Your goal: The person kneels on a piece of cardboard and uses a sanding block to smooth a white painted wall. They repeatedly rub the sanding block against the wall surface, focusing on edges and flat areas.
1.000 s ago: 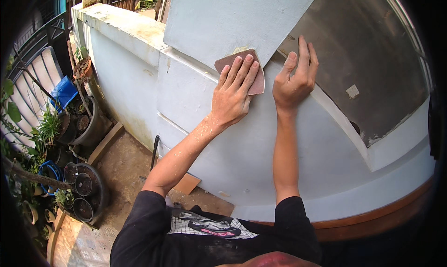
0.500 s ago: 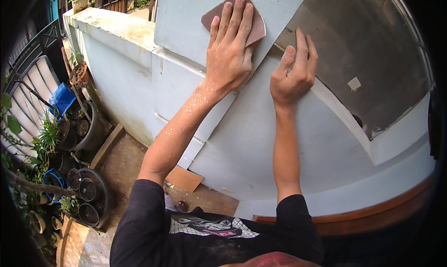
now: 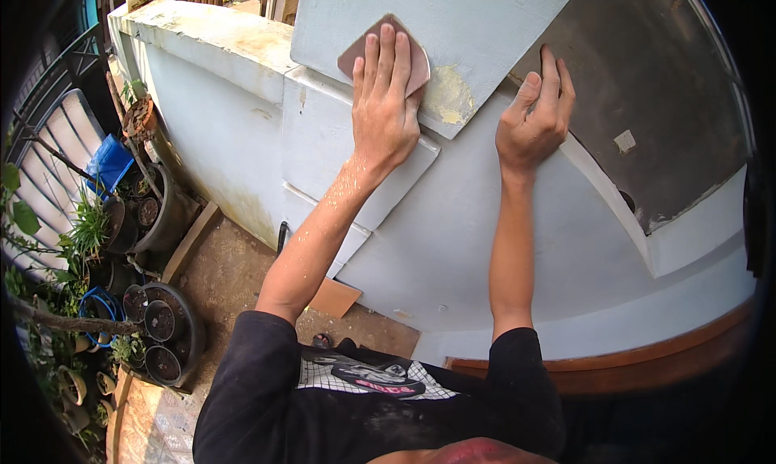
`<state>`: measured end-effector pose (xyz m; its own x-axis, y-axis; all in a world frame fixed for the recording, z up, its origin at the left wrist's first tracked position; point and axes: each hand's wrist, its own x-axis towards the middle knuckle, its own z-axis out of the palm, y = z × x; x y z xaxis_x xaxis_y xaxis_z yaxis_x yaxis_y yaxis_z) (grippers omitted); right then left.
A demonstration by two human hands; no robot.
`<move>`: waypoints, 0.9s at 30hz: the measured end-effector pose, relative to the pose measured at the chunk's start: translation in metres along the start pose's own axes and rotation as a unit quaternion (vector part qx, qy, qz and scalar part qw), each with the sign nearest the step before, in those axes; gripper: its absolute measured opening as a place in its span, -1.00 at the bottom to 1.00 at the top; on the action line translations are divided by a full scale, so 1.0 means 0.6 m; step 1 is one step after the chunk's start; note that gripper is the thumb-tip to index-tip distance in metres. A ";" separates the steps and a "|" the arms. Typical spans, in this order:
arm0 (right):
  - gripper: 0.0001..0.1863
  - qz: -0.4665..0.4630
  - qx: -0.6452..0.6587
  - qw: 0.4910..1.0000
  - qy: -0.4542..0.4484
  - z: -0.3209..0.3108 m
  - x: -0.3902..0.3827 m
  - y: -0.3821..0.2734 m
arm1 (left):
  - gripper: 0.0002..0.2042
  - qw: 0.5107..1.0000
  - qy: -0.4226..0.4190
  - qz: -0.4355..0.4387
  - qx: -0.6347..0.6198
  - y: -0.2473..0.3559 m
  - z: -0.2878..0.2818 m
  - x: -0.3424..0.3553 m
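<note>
Head view, looking down along both forearms toward a pale blue painted masonry wall [image 3: 453, 246]. The left hand [image 3: 386, 100] lies flat, palm down, with its fingers [image 3: 386, 56] extended and close together, pressing a brownish-pink sheet of sandpaper [image 3: 356, 53] against a pale blue flat painted panel [image 3: 485, 11]. The sheet shows beyond the fingertips, to their left and at their right edge; the rest of it is covered by the hand. Just right of the fingers, on the same panel, is a yellowish patch of bared surface [image 3: 449, 96] where the blue coat is gone.

The right hand [image 3: 533, 120] rests at the lower edge of the panel, well to the right of the sandpaper; its fingers [image 3: 552, 72] are partly curled and close together, the tips on the panel's edge where it meets a dark grey rough inset surface [image 3: 655, 100]. Whether these fingers grip the edge or merely rest on it cannot be told.

Below the left wrist, the wall steps out in a pale blue raised rectangular moulding [image 3: 331, 157]. Pale specks of dust cover the left forearm. Far below the hands, on the ground at left, stand black round plant pots [image 3: 158, 326] with green plants, a blue container [image 3: 109, 163], and a flat brown piece of board [image 3: 335, 297] beside the wall's foot.
</note>
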<state>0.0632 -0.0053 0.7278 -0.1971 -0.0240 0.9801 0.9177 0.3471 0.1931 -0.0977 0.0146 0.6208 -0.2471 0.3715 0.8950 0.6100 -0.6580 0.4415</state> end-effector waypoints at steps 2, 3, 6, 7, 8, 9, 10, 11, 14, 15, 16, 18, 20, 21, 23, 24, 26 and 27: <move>-0.63 -0.002 -0.018 1.000 0.003 -0.005 0.000 0.004 | -0.27 0.998 -0.053 -0.004 0.013 -0.019 0.000 -0.059; -0.64 -0.001 -0.027 1.000 0.002 -0.004 -0.002 0.002 | -0.28 0.998 -0.053 0.000 0.018 -0.032 -0.011 -0.042; -0.64 0.012 -0.047 0.999 0.004 0.000 0.001 -0.005 | -0.32 0.999 0.040 -0.009 0.018 -0.076 -0.053 0.115; -0.64 0.024 -0.049 0.998 0.002 0.002 0.001 -0.007 | -0.30 0.999 0.050 -0.015 0.016 -0.081 -0.054 0.114; -0.64 0.036 -0.052 0.998 0.000 0.002 0.001 -0.009 | -0.27 0.998 0.060 -0.020 0.015 -0.082 -0.052 0.110; -0.64 0.043 -0.068 0.997 -0.011 0.001 -0.001 -0.004 | -0.25 1.000 0.010 -0.026 -0.012 -0.076 -0.043 0.061; -0.64 0.040 -0.077 0.996 -0.010 0.001 0.001 -0.002 | -0.23 0.998 -0.039 -0.032 -0.035 -0.074 -0.038 -0.019; -0.64 0.040 -0.086 0.995 -0.012 0.000 0.000 -0.002 | -0.18 0.995 -0.089 -0.038 -0.028 -0.088 -0.030 -0.081; -0.65 0.041 -0.099 0.994 -0.011 0.001 0.005 -0.008 | -0.19 0.994 -0.109 0.014 0.011 -0.127 -0.050 -0.041; -0.66 0.047 -0.105 0.993 -0.012 -0.001 0.004 -0.001 | -0.19 0.996 -0.076 0.008 -0.034 -0.119 -0.066 0.020; -0.66 0.054 -0.113 0.992 -0.010 -0.004 0.001 0.001 | -0.20 0.998 -0.044 0.008 -0.034 -0.124 -0.078 0.080; -0.65 0.066 -0.122 0.990 -0.019 -0.001 -0.008 -0.010 | -0.21 1.000 -0.006 0.009 -0.018 -0.135 -0.082 0.112; -0.62 0.062 -0.133 0.989 -0.032 0.002 0.004 -0.016 | -0.21 0.998 -0.066 0.022 -0.005 -0.142 -0.070 -0.014; -0.59 0.086 -0.077 0.993 -0.011 0.006 0.007 -0.021 | -0.21 0.995 -0.098 0.034 0.003 -0.137 -0.081 -0.037; -0.53 0.132 0.034 0.990 0.031 0.011 0.014 -0.035 | -0.20 0.994 -0.088 0.070 0.006 -0.167 -0.067 -0.023; -0.50 0.107 0.025 0.993 0.049 0.019 0.020 -0.049 | -0.19 0.994 -0.077 0.082 0.012 -0.171 -0.067 0.004; -0.43 0.061 0.002 0.994 0.087 0.037 0.035 -0.089 | -0.18 0.996 -0.040 0.052 -0.060 -0.138 -0.090 0.111; -0.43 0.030 -0.035 0.997 0.066 0.051 0.053 -0.106 | -0.19 0.997 -0.012 0.049 -0.051 -0.129 -0.081 0.128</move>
<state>-0.0121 0.0004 0.7454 -0.0983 -0.1303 0.9866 0.9490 0.2861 0.1323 -0.2003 0.0622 0.6582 -0.1718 0.3167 0.9328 0.5499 -0.7548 0.3576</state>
